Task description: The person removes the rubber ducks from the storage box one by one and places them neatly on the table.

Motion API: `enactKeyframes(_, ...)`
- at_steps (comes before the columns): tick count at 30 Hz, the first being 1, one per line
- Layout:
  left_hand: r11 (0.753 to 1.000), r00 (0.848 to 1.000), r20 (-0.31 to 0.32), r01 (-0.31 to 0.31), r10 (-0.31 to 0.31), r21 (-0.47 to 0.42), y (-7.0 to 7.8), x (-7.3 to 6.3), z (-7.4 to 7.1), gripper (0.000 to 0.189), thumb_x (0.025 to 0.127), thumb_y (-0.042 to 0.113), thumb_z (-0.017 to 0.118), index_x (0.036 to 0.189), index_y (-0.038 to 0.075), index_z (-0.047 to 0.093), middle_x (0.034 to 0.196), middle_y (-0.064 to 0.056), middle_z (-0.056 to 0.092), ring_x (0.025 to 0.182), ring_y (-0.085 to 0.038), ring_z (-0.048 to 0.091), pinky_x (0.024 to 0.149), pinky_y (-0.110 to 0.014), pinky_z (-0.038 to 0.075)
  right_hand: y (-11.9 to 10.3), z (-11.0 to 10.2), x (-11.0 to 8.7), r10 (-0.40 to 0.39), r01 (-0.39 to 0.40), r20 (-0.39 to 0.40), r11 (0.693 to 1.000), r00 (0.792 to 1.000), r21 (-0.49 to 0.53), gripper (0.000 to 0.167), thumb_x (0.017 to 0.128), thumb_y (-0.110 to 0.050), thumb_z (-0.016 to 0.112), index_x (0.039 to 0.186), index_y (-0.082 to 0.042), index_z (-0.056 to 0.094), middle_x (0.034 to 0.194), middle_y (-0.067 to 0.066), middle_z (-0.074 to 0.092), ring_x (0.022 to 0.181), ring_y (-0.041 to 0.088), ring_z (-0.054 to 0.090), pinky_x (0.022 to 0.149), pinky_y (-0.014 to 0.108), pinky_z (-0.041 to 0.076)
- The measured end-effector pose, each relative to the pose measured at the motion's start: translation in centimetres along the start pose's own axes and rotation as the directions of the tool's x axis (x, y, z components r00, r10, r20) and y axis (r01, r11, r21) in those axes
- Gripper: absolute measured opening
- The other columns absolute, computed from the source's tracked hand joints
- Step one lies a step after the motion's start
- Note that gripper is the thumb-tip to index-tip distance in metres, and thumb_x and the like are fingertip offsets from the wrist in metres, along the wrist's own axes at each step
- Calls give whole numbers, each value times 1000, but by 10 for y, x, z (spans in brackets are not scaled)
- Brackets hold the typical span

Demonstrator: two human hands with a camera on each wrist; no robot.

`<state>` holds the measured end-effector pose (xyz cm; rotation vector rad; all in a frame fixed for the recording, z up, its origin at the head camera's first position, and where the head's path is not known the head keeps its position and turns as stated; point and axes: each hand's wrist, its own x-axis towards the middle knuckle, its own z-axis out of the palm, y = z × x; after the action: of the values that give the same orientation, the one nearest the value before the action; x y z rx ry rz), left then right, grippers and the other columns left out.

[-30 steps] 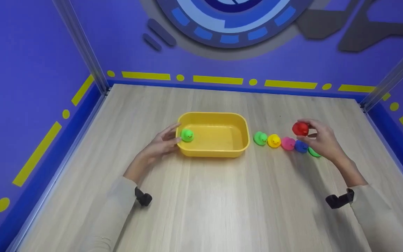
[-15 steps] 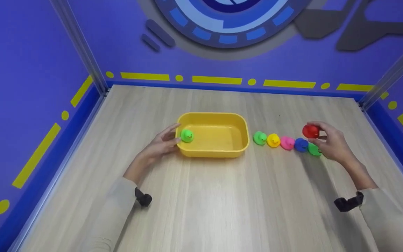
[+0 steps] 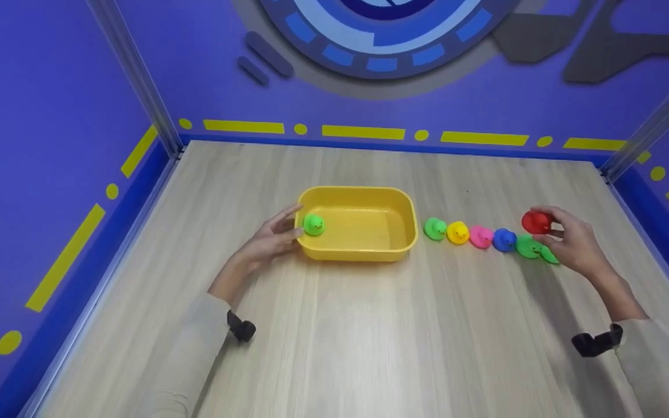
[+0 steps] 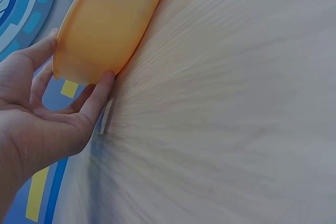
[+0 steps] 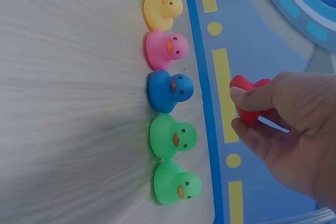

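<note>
My right hand (image 3: 579,242) pinches a red rubber duck (image 3: 535,222) between thumb and fingertips, held above the right end of a row of ducks. In the right wrist view the red duck (image 5: 245,98) is partly covered by my fingers. The row runs from a green duck (image 3: 435,228) through a yellow duck (image 3: 457,232), a pink duck (image 3: 480,236) and a blue duck (image 3: 504,239) to two more green ones. My left hand (image 3: 265,242) touches the left end of a yellow basin (image 3: 363,254) with spread fingers. Inside it sits a green duck (image 3: 313,224) by the left wall.
The basin and the row stand on a light wooden table (image 3: 363,331). Blue printed panels (image 3: 456,104) wall the table at the back and both sides, with metal posts (image 3: 137,69) at the corners.
My right hand has moved right along the row with the red duck in its grip, uncovering green ducks at that end. My left hand stays at the basin.
</note>
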<state>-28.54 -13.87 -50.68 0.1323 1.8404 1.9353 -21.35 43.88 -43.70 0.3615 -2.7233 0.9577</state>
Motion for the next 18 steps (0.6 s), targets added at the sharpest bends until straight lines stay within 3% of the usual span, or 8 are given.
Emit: enactKeyframes(18,1000,1000,-11,19,-18,12,-1,1,0,63,101,16,65,156,34,41,159,-10,38,140,-31,51,113,-43,49,20,-21,-11,3,-3,-9,1000,1000,-23,55,82,22,68,134,12,53,124,36,58,103,-24,39,81,-8,38)
